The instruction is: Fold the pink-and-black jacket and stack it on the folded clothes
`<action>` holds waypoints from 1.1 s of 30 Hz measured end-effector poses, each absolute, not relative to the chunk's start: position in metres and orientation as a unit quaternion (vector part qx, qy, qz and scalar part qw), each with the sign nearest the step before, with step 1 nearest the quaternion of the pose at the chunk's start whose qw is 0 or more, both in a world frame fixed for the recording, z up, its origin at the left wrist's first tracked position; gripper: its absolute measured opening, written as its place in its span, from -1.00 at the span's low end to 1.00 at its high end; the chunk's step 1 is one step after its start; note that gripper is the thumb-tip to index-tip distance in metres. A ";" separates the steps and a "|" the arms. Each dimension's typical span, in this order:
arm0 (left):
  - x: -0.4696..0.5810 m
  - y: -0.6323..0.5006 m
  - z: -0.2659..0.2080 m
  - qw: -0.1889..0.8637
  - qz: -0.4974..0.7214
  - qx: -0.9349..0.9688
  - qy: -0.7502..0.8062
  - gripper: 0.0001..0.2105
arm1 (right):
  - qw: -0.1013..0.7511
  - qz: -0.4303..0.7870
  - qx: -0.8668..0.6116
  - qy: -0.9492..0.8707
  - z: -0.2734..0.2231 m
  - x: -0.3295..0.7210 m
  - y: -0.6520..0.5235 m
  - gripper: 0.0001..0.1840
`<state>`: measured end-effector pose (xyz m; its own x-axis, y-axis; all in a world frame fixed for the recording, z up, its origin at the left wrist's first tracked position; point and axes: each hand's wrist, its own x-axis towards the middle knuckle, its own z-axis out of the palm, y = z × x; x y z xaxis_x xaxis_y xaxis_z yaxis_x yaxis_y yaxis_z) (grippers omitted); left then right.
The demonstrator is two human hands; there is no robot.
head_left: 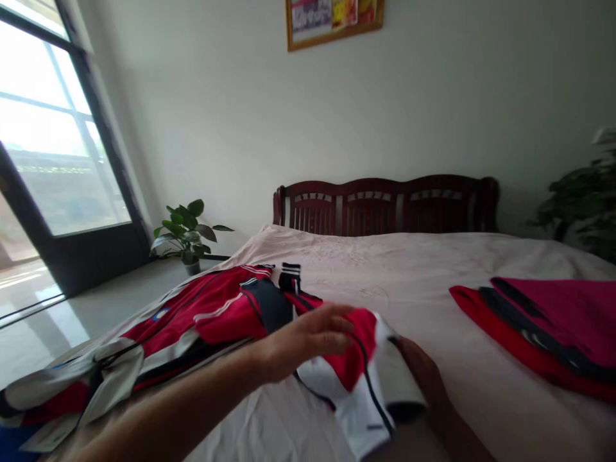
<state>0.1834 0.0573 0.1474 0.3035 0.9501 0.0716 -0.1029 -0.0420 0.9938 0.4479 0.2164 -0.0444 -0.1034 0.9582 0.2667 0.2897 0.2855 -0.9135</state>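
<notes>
Across the pale bed sheet (409, 276) I see a dark wooden headboard (385, 205), a potted plant (185, 234) by the window, folded red clothes (543, 327) on the right. My left hand (308, 340) rests fingers-curled atop the red-and-white garment (356, 378); my right hand (423, 378) lies beneath its edge, grip unclear.

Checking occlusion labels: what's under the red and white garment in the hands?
Under the red and white garment: the right hand, partly covered by it, and the pale bedsheet. The left hand lies on top. Anything else beneath is hidden.
</notes>
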 end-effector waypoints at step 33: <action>0.159 -0.005 -0.010 0.503 0.545 0.310 0.594 -0.16 | 0.176 0.848 -0.176 -0.469 0.030 0.330 0.078 -0.35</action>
<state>0.1589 -0.0052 -0.0100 -0.3011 0.9174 -0.2601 -0.1806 0.2129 0.9602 0.3298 0.0780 0.0300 -0.8756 0.4642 -0.1334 -0.1340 -0.4987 -0.8564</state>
